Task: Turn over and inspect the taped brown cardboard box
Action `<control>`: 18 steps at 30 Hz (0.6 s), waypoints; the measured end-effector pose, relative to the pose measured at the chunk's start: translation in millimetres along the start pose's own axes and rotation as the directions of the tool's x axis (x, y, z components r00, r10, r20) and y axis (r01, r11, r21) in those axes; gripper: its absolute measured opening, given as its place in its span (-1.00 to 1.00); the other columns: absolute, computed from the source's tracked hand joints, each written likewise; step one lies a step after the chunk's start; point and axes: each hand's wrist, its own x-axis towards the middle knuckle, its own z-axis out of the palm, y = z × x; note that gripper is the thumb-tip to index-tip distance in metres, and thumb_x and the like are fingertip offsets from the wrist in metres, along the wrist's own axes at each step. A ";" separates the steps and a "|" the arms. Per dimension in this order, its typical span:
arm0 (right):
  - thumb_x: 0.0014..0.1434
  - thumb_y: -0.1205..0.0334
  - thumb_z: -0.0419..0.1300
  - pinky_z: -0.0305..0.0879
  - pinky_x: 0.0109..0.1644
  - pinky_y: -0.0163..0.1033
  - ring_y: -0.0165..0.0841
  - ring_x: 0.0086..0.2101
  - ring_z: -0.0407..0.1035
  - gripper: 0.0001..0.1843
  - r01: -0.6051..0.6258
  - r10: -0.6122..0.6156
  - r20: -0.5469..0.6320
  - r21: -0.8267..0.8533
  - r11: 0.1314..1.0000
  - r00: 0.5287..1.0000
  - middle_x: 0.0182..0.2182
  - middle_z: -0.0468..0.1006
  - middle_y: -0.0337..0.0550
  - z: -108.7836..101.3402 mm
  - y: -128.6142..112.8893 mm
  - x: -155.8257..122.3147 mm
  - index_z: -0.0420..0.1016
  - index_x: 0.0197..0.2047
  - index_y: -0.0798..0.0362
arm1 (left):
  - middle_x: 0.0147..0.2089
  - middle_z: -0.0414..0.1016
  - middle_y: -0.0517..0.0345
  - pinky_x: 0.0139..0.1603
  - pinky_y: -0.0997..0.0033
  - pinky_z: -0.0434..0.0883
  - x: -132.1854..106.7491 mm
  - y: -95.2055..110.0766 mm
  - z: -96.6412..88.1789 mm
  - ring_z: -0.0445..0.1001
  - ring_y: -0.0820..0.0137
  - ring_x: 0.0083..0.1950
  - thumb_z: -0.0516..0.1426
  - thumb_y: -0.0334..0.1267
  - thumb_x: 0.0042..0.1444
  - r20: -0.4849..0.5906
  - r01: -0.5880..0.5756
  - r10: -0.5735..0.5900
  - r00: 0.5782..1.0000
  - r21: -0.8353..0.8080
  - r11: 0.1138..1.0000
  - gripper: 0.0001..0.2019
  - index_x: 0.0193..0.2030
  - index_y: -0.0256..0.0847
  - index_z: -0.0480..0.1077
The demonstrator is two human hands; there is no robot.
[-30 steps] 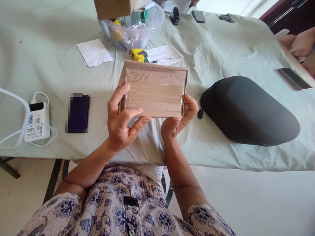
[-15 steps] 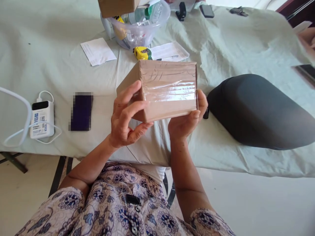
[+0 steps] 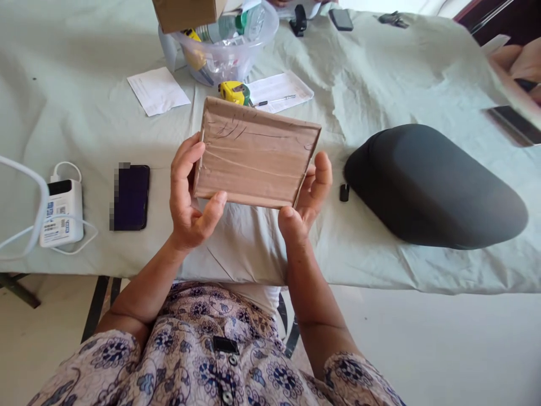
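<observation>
A brown cardboard box (image 3: 257,155) is held up over the table between both hands, one taped face turned toward me, its right side tilted lower. My left hand (image 3: 188,197) grips the left edge, thumb at the lower corner and fingers along the side. At the lower right corner my right hand (image 3: 306,194) has its thumb in front and its fingers behind the edge. Just beyond the box lie a yellow tape measure (image 3: 233,92) and a white paper tray (image 3: 291,90) with a pen (image 3: 276,100) on it.
On the left are a dark phone (image 3: 133,197) and a white power bank (image 3: 63,214) with cables. A dark rounded seat-like object (image 3: 435,186) lies right, beside a small black piece (image 3: 344,193). Behind stand a plastic basin (image 3: 228,59) of bottles and another cardboard box (image 3: 186,16).
The box has turned in my hands, so its left side face no longer shows and its front face now slopes down to the right. My left fingers have shifted to its left edge.
</observation>
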 end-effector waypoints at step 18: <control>0.40 -0.36 -0.11 0.44 -0.04 0.05 -0.15 -0.09 0.44 -0.47 -0.052 -0.058 -0.269 -0.385 0.921 0.961 -0.18 0.34 -0.11 -7.2 -1.1 3.8 0.40 -0.03 -0.14 | 0.02 0.41 0.06 0.12 0.21 0.56 -25.9 1.9 -1.7 0.52 0.29 0.01 0.20 0.13 0.35 0.029 0.249 -0.252 0.967 0.080 0.965 -0.49 0.36 0.05 0.36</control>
